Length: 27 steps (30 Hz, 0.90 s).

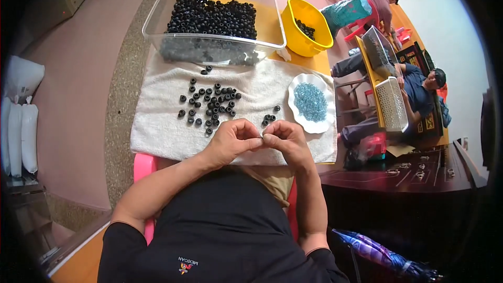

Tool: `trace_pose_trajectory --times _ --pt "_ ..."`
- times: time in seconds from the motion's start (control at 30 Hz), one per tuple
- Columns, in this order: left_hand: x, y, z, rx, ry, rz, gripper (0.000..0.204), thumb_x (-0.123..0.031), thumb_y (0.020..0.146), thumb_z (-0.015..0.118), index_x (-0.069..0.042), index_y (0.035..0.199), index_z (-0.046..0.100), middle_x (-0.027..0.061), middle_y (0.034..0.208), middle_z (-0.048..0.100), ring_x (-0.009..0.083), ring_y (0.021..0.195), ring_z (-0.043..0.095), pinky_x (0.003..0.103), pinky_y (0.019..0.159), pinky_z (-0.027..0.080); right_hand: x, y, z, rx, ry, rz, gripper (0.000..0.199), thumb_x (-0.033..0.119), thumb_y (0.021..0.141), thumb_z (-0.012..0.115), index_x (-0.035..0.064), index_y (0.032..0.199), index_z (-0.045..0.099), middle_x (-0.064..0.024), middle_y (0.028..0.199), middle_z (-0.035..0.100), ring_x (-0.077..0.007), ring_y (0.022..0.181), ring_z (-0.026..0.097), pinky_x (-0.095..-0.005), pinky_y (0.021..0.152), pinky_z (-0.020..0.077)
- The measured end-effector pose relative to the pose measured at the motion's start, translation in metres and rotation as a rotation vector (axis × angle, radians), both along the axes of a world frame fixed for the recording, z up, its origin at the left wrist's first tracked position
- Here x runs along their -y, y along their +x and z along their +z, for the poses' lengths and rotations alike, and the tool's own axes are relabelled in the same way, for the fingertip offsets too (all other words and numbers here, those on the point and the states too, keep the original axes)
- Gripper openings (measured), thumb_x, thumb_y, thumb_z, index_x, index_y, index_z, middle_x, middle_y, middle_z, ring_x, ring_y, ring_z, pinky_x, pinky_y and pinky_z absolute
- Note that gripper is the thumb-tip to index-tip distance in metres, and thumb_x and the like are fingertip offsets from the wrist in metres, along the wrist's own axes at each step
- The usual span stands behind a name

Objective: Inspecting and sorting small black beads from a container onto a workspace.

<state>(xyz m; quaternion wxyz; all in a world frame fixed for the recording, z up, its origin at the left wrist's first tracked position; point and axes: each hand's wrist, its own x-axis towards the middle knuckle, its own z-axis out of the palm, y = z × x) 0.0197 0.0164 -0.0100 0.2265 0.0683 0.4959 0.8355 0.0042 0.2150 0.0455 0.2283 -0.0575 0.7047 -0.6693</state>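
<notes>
My left hand (237,140) and my right hand (288,140) meet over the near edge of a white towel (157,110). Thumb and forefinger of each are pinched, the tips almost touching. A tiny dark spot shows between them, too small to name. Loose small black ring-shaped pieces (216,106), with holes in their middles, lie scattered beyond my left hand. Several more black pieces (269,118) sit just past my right fingertips. To the right, a white scalloped dish (331,98) holds a heap of small glassy blue bits (310,102).
At the towel's far side stands a clear plastic bin (272,21) heaped with black pieces. A yellow tub (301,47) beside it holds more. Rightward, another person (419,91) sits by white perforated baskets (390,102). A folded umbrella (377,251) lies at lower right.
</notes>
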Motion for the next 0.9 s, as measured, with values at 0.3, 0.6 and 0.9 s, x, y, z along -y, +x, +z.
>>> trace_pose_trajectory --times 0.3,0.6,0.9 --pt "-0.001 0.004 -0.001 -0.092 -0.067 0.040 0.012 -0.003 0.088 0.070 -0.001 0.095 0.061 0.0042 0.090 0.067 0.0097 0.082 0.065 0.023 0.074 0.054 -0.005 -0.003 -0.006 0.072 -0.083 0.039 0.015 0.008 0.085 0.074 -0.0006 0.090 0.064 -0.0045 0.084 0.067 -0.0102 0.076 0.063 -0.0241 0.071 0.0520" --pt "-0.001 0.001 -0.002 -0.067 -0.019 0.085 0.011 -0.004 0.088 0.069 -0.001 0.095 0.060 0.0040 0.089 0.067 0.0104 0.080 0.065 0.025 0.075 0.055 0.012 0.017 -0.014 -0.286 0.249 -0.209 0.010 -0.002 0.084 0.073 0.0000 0.091 0.066 -0.0030 0.084 0.067 -0.0097 0.077 0.063 -0.0235 0.070 0.0512" --pt "-0.003 0.004 -0.004 -0.074 -0.014 0.108 0.012 -0.006 0.089 0.070 -0.001 0.094 0.060 0.0040 0.088 0.066 0.0109 0.080 0.065 0.026 0.075 0.056 0.016 0.026 -0.026 -0.745 0.266 -0.250 0.014 -0.005 0.084 0.070 -0.0010 0.097 0.068 -0.0074 0.086 0.070 -0.0104 0.077 0.064 -0.0229 0.070 0.0502"
